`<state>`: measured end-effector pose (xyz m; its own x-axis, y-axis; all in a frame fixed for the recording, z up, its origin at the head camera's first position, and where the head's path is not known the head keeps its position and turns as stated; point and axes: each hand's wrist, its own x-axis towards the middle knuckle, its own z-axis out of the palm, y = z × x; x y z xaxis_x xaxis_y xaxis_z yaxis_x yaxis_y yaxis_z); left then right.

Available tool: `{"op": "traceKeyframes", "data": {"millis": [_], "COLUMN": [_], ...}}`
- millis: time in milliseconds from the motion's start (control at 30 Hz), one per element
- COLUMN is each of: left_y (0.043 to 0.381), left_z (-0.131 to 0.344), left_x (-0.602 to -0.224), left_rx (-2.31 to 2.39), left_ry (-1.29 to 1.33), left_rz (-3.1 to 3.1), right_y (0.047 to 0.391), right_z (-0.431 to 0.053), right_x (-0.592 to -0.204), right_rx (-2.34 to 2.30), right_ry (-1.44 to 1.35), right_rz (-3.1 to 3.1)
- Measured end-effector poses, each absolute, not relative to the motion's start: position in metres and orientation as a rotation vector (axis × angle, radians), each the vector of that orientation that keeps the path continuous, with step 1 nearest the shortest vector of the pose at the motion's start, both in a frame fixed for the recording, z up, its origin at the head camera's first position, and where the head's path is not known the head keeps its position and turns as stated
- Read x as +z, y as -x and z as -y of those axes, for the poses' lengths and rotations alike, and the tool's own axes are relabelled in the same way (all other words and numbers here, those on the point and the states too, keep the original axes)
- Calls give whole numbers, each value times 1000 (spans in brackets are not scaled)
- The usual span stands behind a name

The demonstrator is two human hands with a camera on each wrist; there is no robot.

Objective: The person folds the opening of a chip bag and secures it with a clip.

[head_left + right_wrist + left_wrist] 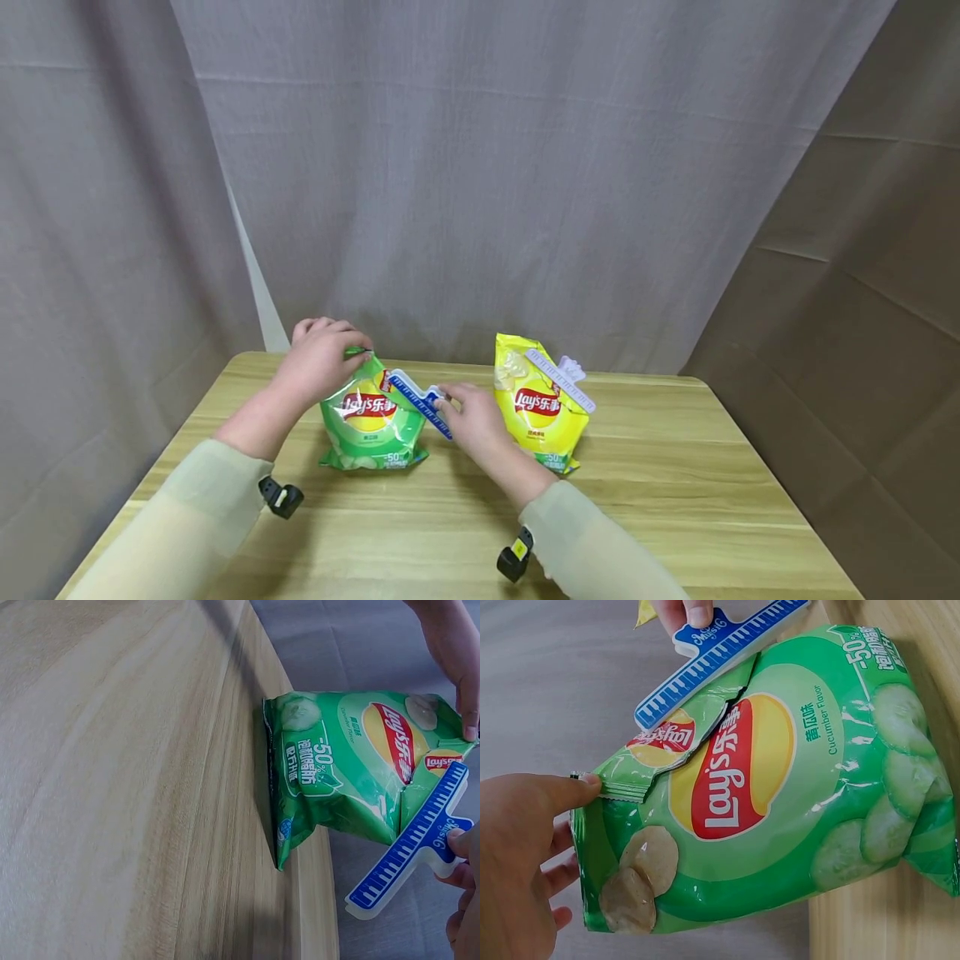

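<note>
A green bag of Lay's cucumber chips (367, 425) stands on the table, its top corner folded down over the front. My left hand (321, 358) pinches the bag's upper left edge, thumb on the folded flap, as the left wrist view shows. My right hand (474, 417) pinches the handle of a blue and white bag clip (420, 402) printed with piano keys. The clip (712, 660) lies slantwise along the fold at the bag's upper right. In the right wrist view its lower end (367, 896) sticks out past the bag.
Right of the green bag stands a yellow Lay's bag (536, 425), with a pale lilac clip (561, 381) across its folded top corner. Both bags stand on a wooden table (390, 533). Grey curtains (480, 183) hang behind the table and at its sides.
</note>
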<state>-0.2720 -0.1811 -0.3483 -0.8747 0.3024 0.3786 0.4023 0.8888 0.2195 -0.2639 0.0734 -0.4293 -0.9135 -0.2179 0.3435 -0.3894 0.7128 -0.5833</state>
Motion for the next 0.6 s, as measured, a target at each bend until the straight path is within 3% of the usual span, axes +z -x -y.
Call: {"op": "traceKeyframes", "data": {"millis": [600], "left_y": [273], "left_z": [182], "left_x": [-348], "left_rx": [-502], "left_ry": [480], "left_rz": [2717], "right_y": [264], "right_z": [-60], "right_x": [-433], "right_rx": [970], "right_ry": [-479], "right_rz": [2664]}}
